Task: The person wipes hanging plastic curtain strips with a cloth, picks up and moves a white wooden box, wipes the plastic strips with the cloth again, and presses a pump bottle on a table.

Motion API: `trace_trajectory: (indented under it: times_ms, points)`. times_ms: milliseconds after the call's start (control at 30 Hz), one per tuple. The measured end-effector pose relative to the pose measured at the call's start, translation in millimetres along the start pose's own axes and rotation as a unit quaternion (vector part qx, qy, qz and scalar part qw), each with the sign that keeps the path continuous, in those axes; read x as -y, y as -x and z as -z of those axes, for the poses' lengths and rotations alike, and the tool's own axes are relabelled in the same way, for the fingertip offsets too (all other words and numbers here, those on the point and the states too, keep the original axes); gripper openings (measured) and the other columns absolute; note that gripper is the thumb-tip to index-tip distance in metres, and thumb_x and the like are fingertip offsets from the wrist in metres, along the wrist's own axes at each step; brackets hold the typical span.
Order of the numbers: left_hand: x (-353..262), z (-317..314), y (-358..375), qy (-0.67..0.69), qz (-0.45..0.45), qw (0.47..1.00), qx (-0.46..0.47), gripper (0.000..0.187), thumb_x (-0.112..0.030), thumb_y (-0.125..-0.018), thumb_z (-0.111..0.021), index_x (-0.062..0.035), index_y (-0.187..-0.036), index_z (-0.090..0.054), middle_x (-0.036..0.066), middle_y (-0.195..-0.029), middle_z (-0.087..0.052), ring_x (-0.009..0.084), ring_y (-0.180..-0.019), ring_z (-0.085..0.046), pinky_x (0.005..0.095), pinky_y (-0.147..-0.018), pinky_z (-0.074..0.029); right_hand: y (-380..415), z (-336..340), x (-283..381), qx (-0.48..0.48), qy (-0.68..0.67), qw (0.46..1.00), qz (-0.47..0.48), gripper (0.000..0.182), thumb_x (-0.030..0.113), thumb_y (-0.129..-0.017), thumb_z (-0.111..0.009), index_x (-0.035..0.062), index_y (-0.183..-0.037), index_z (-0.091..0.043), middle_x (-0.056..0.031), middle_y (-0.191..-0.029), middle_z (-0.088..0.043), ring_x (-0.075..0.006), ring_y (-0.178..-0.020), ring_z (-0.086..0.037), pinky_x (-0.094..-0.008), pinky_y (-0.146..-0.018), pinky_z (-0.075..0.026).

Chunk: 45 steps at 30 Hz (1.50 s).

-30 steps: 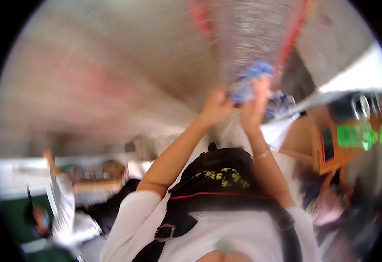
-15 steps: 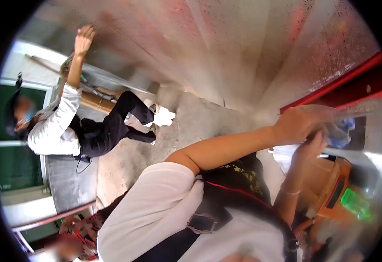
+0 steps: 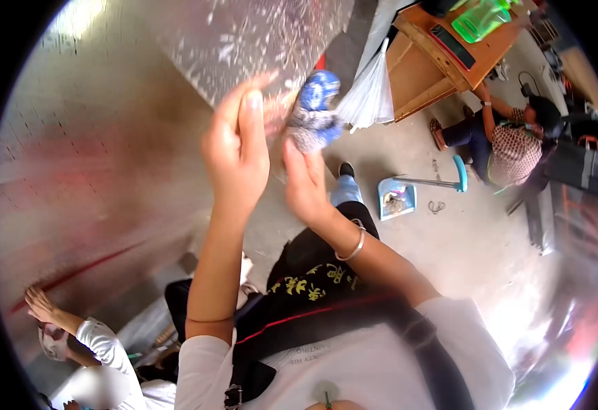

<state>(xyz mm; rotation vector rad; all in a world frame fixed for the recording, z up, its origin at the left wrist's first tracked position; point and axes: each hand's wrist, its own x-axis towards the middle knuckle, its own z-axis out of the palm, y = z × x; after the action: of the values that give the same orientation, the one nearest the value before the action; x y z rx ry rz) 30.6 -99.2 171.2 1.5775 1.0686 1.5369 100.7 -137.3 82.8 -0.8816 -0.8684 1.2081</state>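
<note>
My left hand [image 3: 236,147] is raised before me, thumb up, its fingers blurred and closed at the lower edge of a glossy patterned sheet [image 3: 227,51]. Just right of it, my right hand [image 3: 307,181], with a bangle on the wrist, grips a crumpled blue, white and grey cloth [image 3: 318,102] at its lower end. The cloth sticks up past the fingertips, close to the sheet. Blur hides how exactly the left fingers meet the sheet's edge.
A large shiny panel [image 3: 94,157] fills the left. Right are a wooden table [image 3: 415,68] with a green bottle [image 3: 480,20], a white folded umbrella [image 3: 371,92], a blue dustpan [image 3: 398,198] and a seated person [image 3: 514,150]. Another person's hand [image 3: 43,304] touches the panel lower left.
My view has turned to the right. My hands, formerly near the right edge, are now mid-view, and the cloth shows plainly. The white-sleeved person now appears lower left.
</note>
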Motion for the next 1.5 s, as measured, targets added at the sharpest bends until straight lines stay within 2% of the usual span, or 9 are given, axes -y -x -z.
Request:
trace_trajectory:
  times_ms: [167,267,333,467,533,600,733,1000,1500]
  points:
    - [-10.6,16.0,48.2,-0.120,-0.056,0.991,0.034,0.026,-0.013,-0.099,-0.044,0.0053,-0.109,-0.061,0.006,-0.087,-0.066,0.0075,-0.073,-0.057,0.0241,-0.067,-0.048,-5.1,5.2,73.4,0.018,0.352,0.855,0.379,0.032,0.019,-0.084,-0.054,0.0068,-0.113,-0.060,-0.0231,-0.145,-0.034,-0.0505,-0.137,-0.017,-0.0603,-0.110,-0.003]
    - [-13.5,17.3,47.4,-0.063,0.033,0.995,0.072,0.025,-0.012,-0.099,-0.045,0.0059,-0.109,-0.059,0.008,-0.094,-0.066,0.0119,-0.087,-0.060,0.0260,-0.078,-0.049,-57.0,5.5,105.5,0.006,0.428,0.822,0.375,0.046,0.021,-0.089,-0.047,0.0114,-0.134,-0.050,-0.0139,-0.150,-0.031,-0.0385,-0.141,-0.017,-0.0538,-0.113,-0.002]
    - [-16.1,11.6,45.8,0.021,0.120,0.988,0.094,0.027,-0.013,-0.099,-0.044,0.0046,-0.116,-0.057,0.009,-0.094,-0.066,0.0137,-0.084,-0.065,0.0269,-0.076,-0.053,-99.4,9.4,105.5,-0.036,0.441,0.829,0.344,0.047,0.022,-0.091,-0.046,0.0114,-0.137,-0.046,-0.0141,-0.150,-0.031,-0.0385,-0.141,-0.018,-0.0487,-0.115,-0.006]
    - [2.3,37.1,53.6,-0.102,0.063,0.991,0.057,0.025,-0.010,-0.098,-0.045,0.0037,-0.114,-0.059,0.010,-0.083,-0.070,0.0162,-0.075,-0.068,0.0285,-0.068,-0.053,-74.8,-4.9,99.4,0.172,0.240,0.833,0.467,0.042,0.011,-0.086,-0.052,0.0077,-0.127,-0.054,-0.0181,-0.143,-0.038,-0.0465,-0.134,-0.028,-0.0552,-0.113,-0.018]
    - [-6.1,47.1,46.0,-0.172,-0.118,0.977,0.049,0.023,-0.009,-0.096,-0.047,0.0027,-0.109,-0.062,0.010,-0.081,-0.069,0.0159,-0.076,-0.068,0.0281,-0.067,-0.052,-56.7,-0.3,103.3,0.281,0.311,0.758,0.500,0.050,0.006,-0.078,-0.057,0.0095,-0.128,-0.055,-0.0135,-0.143,-0.040,-0.0464,-0.135,-0.027,-0.0540,-0.112,-0.022]
    - [-14.5,41.0,45.2,-0.150,-0.105,0.983,-0.003,0.022,-0.009,-0.095,-0.049,0.0023,-0.107,-0.064,0.011,-0.082,-0.069,0.0150,-0.076,-0.067,0.0276,-0.068,-0.052,-61.7,-10.1,122.2,0.340,0.325,0.725,0.503,0.057,0.005,-0.072,-0.060,0.0120,-0.129,-0.055,-0.0092,-0.143,-0.042,-0.0433,-0.137,-0.026,-0.0524,-0.112,-0.025]
    - [-26.5,47.8,45.2,-0.060,0.101,0.990,0.077,0.024,-0.012,-0.094,-0.051,0.0010,-0.108,-0.065,0.010,-0.089,-0.070,0.0130,-0.078,-0.065,0.0259,-0.072,-0.051,-126.8,-48.1,173.4,0.334,0.340,0.644,0.598,0.061,0.006,-0.073,-0.060,0.0124,-0.133,-0.052,-0.0095,-0.142,-0.045,-0.0402,-0.137,-0.028,-0.0537,-0.112,-0.022]
    - [-4.6,23.5,36.7,-0.098,0.143,0.974,0.147,0.031,-0.020,-0.098,-0.049,0.0026,-0.116,-0.060,0.008,-0.099,-0.068,0.0139,-0.086,-0.063,0.0279,-0.078,-0.051,-286.1,-140.6,351.0,0.106,0.319,0.584,0.739,0.053,0.001,-0.079,-0.054,0.0077,-0.131,-0.050,-0.0122,-0.140,-0.045,-0.0407,-0.135,-0.030,-0.0443,-0.111,-0.028]
    - [57.3,45.7,-71.5,0.116,0.223,0.958,0.139,0.037,-0.024,-0.096,-0.054,-0.0006,-0.126,-0.054,0.011,-0.101,-0.069,0.0188,-0.089,-0.065,0.0316,-0.081,-0.052,-302.5,-90.4,279.1,0.308,0.453,0.448,0.706,0.038,0.010,-0.080,-0.062,0.0051,-0.118,-0.059,-0.0062,-0.137,-0.045,-0.0281,-0.139,-0.027,-0.0388,-0.105,-0.039]
